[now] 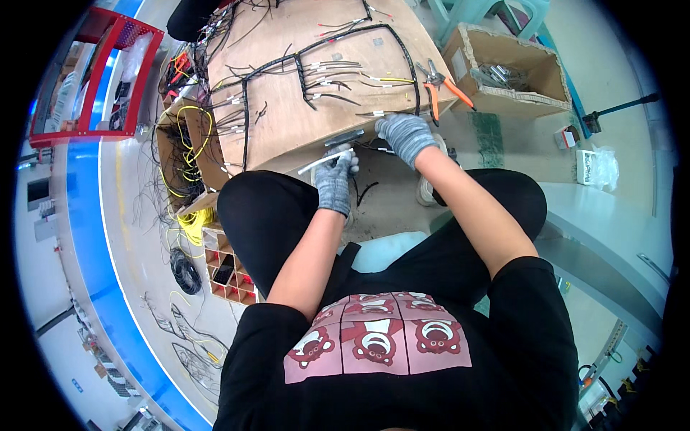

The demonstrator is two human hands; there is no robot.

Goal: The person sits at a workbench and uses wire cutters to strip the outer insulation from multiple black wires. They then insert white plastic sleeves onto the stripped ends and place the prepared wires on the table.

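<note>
My left hand (334, 181), in a grey knit glove, is closed around a thin white strip (323, 163). A short dark piece (345, 138) sticks out by the same fingertips; its kind is unclear. To the right, my right hand (407, 136), also gloved, has its fingers curled together at the near edge of a wooden board (287, 144). What lies in those fingers is hidden. Across the board runs a black taped wire harness (273, 70) with several branches ending in thin wires. Orange-handled cutting pliers (437, 87) rest at the board's right edge, just beyond my right hand.
A cardboard box (467, 61) of metal parts stands right of the board. At left are a box of black and yellow wires (188, 154), a divided wooden tray (215, 269), a black cable coil (185, 271) and a red rack (97, 79). A grey-white cabinet (611, 237) stands at right.
</note>
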